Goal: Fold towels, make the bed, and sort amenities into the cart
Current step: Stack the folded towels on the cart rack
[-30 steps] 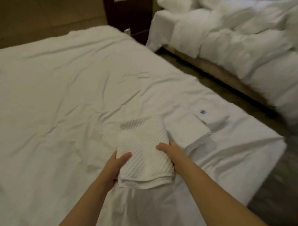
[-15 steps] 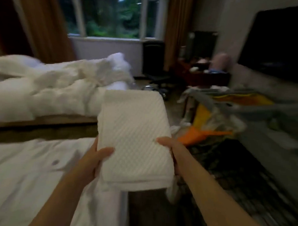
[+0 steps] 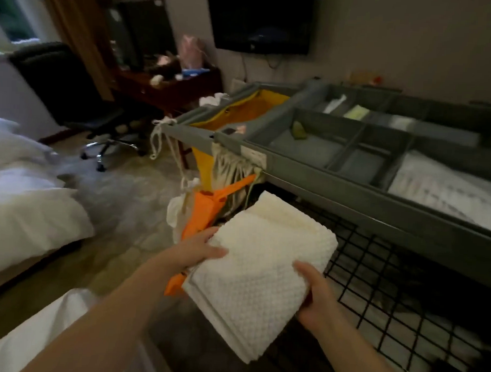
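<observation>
You've swung the folded towel (image 3: 260, 276) away from the bed to the cart (image 3: 351, 190). Your left hand (image 3: 196, 254) and right hand (image 3: 315, 295) grip its opposite edges above the wire shelf (image 3: 381, 265). It's folded but not yet stowed, and the other bed (image 3: 27, 204) looks unmade.

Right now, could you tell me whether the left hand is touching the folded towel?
Touching: the head view shows the left hand pinching the folded towel at its left edge.

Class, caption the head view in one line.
Left hand and right hand hold a folded towel at the grey cart.
</observation>
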The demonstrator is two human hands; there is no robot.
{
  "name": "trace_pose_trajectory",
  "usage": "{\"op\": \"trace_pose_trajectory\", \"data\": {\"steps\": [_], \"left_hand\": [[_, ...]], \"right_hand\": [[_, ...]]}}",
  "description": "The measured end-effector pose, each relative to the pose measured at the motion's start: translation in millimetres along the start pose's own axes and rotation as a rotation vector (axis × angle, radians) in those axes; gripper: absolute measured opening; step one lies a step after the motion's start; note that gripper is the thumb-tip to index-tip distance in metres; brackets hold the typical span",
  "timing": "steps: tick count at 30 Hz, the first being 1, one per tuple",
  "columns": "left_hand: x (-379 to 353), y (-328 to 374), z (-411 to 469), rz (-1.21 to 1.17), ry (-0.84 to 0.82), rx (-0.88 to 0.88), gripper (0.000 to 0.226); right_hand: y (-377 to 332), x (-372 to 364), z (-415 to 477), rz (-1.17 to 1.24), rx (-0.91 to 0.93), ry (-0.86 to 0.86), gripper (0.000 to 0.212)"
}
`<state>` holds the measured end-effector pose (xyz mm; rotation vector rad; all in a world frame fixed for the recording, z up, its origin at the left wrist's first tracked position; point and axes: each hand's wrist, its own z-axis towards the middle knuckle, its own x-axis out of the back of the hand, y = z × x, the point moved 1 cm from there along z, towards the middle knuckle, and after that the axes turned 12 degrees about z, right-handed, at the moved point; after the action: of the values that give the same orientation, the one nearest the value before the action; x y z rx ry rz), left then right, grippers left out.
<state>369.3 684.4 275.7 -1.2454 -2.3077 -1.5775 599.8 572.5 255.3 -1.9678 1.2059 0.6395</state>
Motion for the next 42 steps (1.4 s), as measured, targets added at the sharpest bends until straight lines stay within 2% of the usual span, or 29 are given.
{"op": "trace_pose_trajectory", "data": {"steps": [4, 6, 9, 13, 15, 18, 22, 24, 27, 31, 33, 35, 39, 42], "left_hand": [[-2, 9, 72, 0.077, -0.167, -0.057, 0.050], [-4, 11, 97, 0.103, -0.198, -0.055, 0.044], [-7, -8, 116, 0.058, -0.208, -0.030, 0.051], [-18, -68, 112, -0.045, -0.018, 0.058, 0.059], [-22, -91, 110, -0.054, 0.059, 0.067, 0.064], [-16, -97, 112, -0.009, 0.090, 0.051, 0.063], [0, -95, 115, 0.086, 0.114, 0.058, 0.061], [2, -96, 113, 0.205, 0.131, 0.082, 0.060], [-7, -89, 99, 0.440, 0.152, 0.108, 0.071], [-28, -70, 67, 0.705, 0.329, 0.137, 0.071], [-38, -62, 48, 0.729, 0.391, 0.105, 0.067], [-41, -52, 23, 0.702, 0.464, 0.083, 0.061], [-22, -46, -53, 0.488, 0.701, 0.062, 0.047], [-4, -67, -127, 0.372, 0.947, 0.189, 0.043]], "right_hand": [[15, 3, 20, 0.186, 0.126, 0.119, 0.024], [17, -1, 27, 0.229, 0.190, 0.160, 0.019], [17, -8, 45, 0.176, 0.250, 0.254, 0.019], [26, -9, 85, -0.261, 0.366, 0.406, 0.065], [35, -6, 97, -0.457, 0.438, 0.477, 0.074], [46, -5, 106, -0.562, 0.493, 0.518, 0.063], [61, -9, 116, -0.537, 0.475, 0.465, 0.062], [67, -12, 118, -0.607, 0.502, 0.481, 0.059], [71, -11, 114, -0.735, 0.568, 0.538, 0.053], [66, -14, 94, -0.903, 0.634, 0.537, 0.043], [63, -24, 84, -1.079, 0.682, 0.483, 0.042], [65, -45, 73, -1.244, 0.736, 0.334, 0.038], [94, -99, 41, -1.423, 0.685, -0.147, 0.016], [144, -129, 14, -1.558, 0.584, -0.464, 0.011]]}}
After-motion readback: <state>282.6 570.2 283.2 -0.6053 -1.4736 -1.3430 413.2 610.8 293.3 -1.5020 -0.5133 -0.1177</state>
